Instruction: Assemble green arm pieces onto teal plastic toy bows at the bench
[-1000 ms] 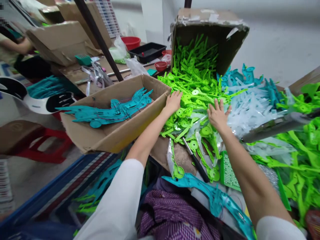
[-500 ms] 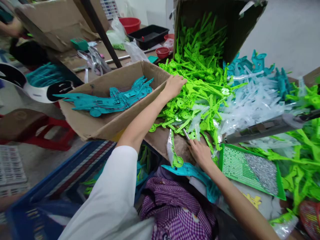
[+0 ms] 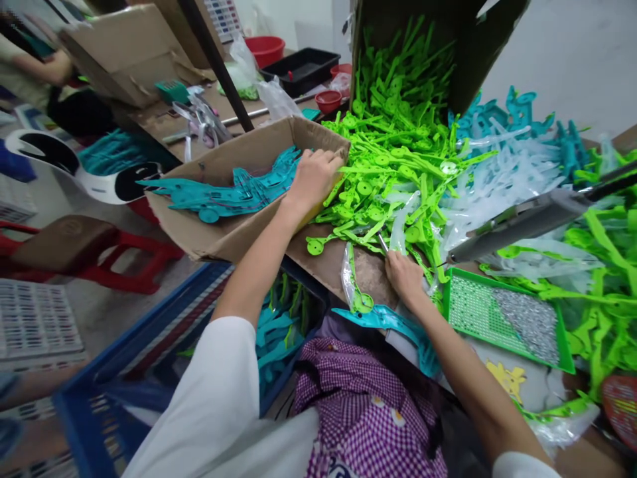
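Observation:
My left hand (image 3: 316, 176) reaches over the near wall of a cardboard box (image 3: 233, 242), beside the right end of the teal plastic parts (image 3: 233, 192) lying in it. Its fingers are slightly bent and apart, with nothing visible in them; the fingertips are partly hidden. My right hand (image 3: 405, 277) is closed around a thin metal tool (image 3: 383, 243) whose tip points toward the heap of bright green plastic parts (image 3: 383, 166). Just left of that hand lies a green part with a clear piece (image 3: 348, 272). A curved teal part (image 3: 381, 317) rests at the bench's front edge.
A green tray (image 3: 472, 312) of small metal pieces sits on the right, below a grey powered screwdriver (image 3: 522, 226). Translucent parts (image 3: 502, 172) are heaped behind it. A blue crate (image 3: 149, 338) stands lower left, near a red stool (image 3: 124, 259). Another person's arm (image 3: 44, 66) shows upper left.
My left hand has moved left from the edge of the green heap to over the box. My right hand still grips the metal tool. The whole view has shifted slightly.

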A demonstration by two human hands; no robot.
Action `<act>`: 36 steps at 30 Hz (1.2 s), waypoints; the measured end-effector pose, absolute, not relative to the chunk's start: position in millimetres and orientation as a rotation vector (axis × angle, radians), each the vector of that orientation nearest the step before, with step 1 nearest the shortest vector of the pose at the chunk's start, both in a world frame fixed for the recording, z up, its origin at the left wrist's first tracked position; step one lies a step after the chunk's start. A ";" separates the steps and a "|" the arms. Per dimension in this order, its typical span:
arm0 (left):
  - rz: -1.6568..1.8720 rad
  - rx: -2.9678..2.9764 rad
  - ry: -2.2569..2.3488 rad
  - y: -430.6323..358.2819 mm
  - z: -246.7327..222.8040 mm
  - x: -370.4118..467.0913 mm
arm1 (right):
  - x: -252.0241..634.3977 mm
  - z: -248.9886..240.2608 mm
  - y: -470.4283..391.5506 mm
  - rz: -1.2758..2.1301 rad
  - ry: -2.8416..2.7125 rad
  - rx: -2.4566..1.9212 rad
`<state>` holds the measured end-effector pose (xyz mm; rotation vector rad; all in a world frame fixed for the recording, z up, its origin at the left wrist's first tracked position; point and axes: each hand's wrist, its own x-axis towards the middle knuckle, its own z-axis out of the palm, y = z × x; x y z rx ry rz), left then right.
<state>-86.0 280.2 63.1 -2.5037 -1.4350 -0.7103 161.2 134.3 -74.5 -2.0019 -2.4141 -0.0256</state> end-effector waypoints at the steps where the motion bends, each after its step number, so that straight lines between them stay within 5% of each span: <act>1: -0.736 -2.477 -1.486 272.3 59.4 -89.0 | 160.9 -72.7 134.9 -0.031 -2.401 -2.009; 7: -1.525 -2.244 -1.669 202.3 31.1 -87.2 | 159.6 -44.2 105.7 0.081 -2.273 -1.810; 10: -2.029 -1.978 -1.812 136.6 10.8 -65.1 | 146.7 -28.9 69.3 0.552 -1.988 -1.522; 14: -2.375 -2.322 -1.924 64.5 -17.9 -23.0 | 112.8 -6.5 49.7 1.108 -1.564 -1.156; 19: -2.718 -2.501 -1.719 80.3 -29.8 -18.5 | 100.3 24.0 83.4 1.029 -1.315 -1.206; 21: -2.632 -2.442 -1.787 107.9 -33.6 -36.0 | 113.9 25.4 87.8 0.924 -1.306 -1.338; 27: -1.338 -2.797 -2.202 165.6 -62.3 -77.4 | 165.5 -22.5 34.8 1.082 -1.668 -1.885; 36: -1.171 -2.803 -2.128 203.2 -79.6 -65.9 | 175.0 -44.4 59.9 0.667 -2.137 -2.042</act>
